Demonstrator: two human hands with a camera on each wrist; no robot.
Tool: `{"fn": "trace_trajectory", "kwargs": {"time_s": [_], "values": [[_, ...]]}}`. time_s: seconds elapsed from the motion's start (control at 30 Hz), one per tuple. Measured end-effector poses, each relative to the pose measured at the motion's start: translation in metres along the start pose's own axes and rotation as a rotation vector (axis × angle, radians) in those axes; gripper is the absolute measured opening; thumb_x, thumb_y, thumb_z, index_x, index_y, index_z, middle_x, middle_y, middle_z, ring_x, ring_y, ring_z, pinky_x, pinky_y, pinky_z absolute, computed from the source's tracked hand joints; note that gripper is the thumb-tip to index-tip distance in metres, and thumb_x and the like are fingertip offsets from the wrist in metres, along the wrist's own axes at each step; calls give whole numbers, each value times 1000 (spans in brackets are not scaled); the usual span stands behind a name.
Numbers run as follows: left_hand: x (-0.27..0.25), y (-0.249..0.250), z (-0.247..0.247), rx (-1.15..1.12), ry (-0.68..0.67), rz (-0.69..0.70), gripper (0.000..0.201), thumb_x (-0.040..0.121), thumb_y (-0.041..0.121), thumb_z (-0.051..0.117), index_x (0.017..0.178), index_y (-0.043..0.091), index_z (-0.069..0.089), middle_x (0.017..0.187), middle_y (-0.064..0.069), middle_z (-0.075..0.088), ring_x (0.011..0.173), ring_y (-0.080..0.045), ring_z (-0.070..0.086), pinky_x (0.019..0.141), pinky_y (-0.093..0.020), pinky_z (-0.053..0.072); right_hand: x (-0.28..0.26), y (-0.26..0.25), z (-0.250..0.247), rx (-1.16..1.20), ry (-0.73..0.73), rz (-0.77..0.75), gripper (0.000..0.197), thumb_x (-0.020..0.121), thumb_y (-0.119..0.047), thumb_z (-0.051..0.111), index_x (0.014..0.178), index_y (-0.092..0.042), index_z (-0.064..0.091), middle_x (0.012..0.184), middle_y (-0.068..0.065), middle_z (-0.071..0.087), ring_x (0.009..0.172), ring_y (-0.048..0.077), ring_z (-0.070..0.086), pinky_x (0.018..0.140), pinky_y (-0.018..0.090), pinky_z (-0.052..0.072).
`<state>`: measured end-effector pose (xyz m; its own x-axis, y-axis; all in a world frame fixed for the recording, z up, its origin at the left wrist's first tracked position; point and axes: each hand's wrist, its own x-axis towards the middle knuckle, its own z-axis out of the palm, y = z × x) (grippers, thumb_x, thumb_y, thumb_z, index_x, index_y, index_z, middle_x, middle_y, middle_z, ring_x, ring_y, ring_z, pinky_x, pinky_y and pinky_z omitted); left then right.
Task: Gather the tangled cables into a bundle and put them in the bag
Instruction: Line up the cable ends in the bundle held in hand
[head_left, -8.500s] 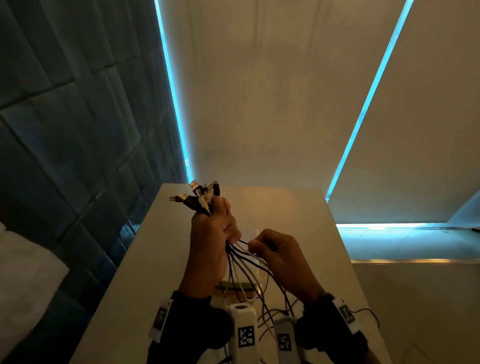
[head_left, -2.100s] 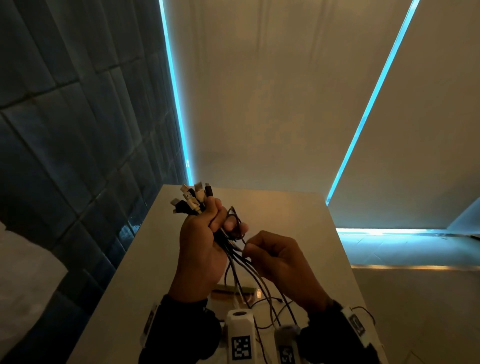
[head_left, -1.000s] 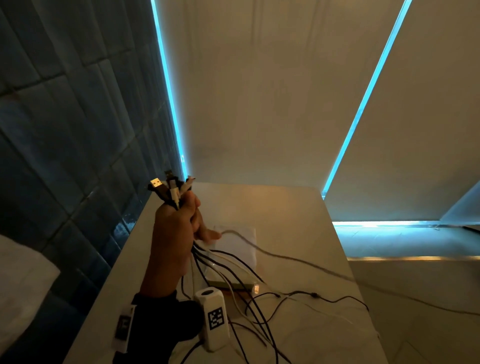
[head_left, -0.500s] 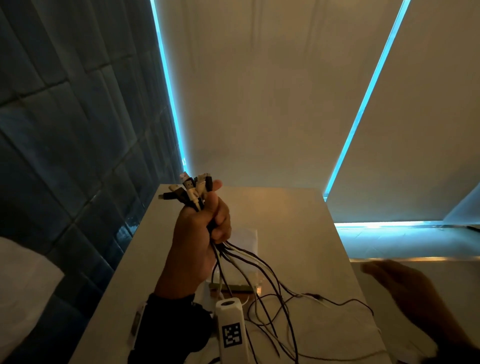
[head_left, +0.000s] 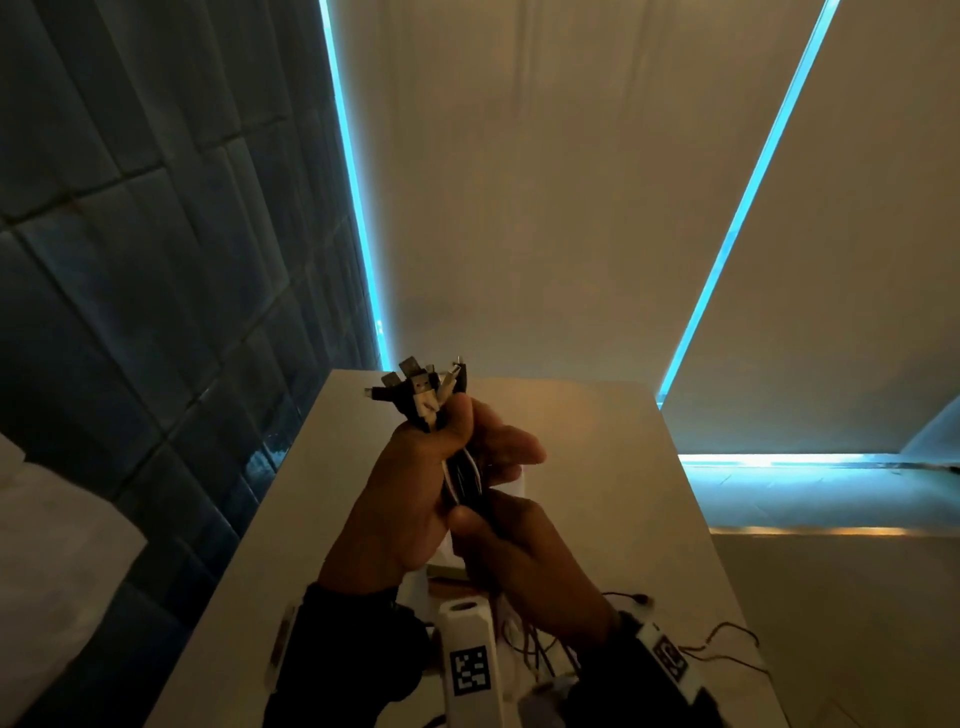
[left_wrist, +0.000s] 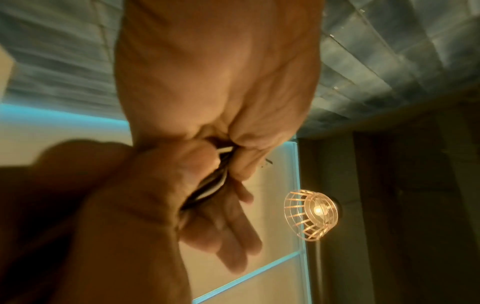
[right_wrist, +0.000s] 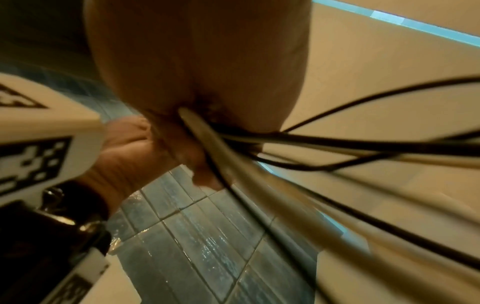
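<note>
- The right hand (head_left: 530, 566) sits nearest, low in the head view, its fingers (head_left: 467, 519) curled round the cables (head_left: 465, 475) just below the other fist; the right wrist view shows dark and pale strands fanning out of the closed palm
- Loose cable ends (head_left: 727, 636) trail behind the right wrist and lie on the table (head_left: 597, 441), thin and partly blurred
- A white wrist-worn block with a black-and-white marker (head_left: 470, 670) stands between the two forearms, below the fingers
- The left hand (head_left: 410, 499) is just above and touching the right; its thumb presses the cables against the palm, while in the left wrist view its fingers (left_wrist: 233, 232) lie fairly straight and close together past the strands, so the hold is a thumb-and-palm clamp more than a full fist
- The cables run upright through both hands as one gathered bunch, black with a few white ones
- The plugs (head_left: 421, 387) stick out in a cluster above the left thumb, pointing up and away
- Under and just beyond the fingers lies something pale and flat (head_left: 519, 486), mostly hidden by the hands; whether it is the bag cannot be told
- Farther off, the table's far edge meets a pale wall with glowing blue light strips (head_left: 353, 208), and dark blue tiles (head_left: 156, 260) on the left
- The left wrist view shows a caged lamp (left_wrist: 311, 215), lit, beyond the fingertips
</note>
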<state>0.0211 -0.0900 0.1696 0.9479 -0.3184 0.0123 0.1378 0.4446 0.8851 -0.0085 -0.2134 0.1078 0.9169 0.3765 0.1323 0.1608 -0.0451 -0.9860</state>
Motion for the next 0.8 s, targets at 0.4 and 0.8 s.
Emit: {"fn": "trace_trajectory", "kwargs": {"time_s": [0.4, 0.8], "values": [[10, 28, -29, -275, 218, 235, 32, 97, 32, 36, 67, 21, 40, 42, 9, 27, 31, -2, 20, 32, -17, 18, -63, 48, -63, -31, 13, 361, 59, 78, -74, 48, 50, -23, 44, 46, -5, 36, 37, 9, 31, 40, 20, 26], [21, -7, -27, -226, -38, 153, 25, 75, 37, 70, 72, 17, 55, 60, 1, 49, 49, -13, 50, 52, -28, 50, -103, 54, -83, 94, 144, 478, 57, 78, -71, 45, 48, -23, 37, 46, -5, 29, 38, 10, 27, 40, 20, 20]]}}
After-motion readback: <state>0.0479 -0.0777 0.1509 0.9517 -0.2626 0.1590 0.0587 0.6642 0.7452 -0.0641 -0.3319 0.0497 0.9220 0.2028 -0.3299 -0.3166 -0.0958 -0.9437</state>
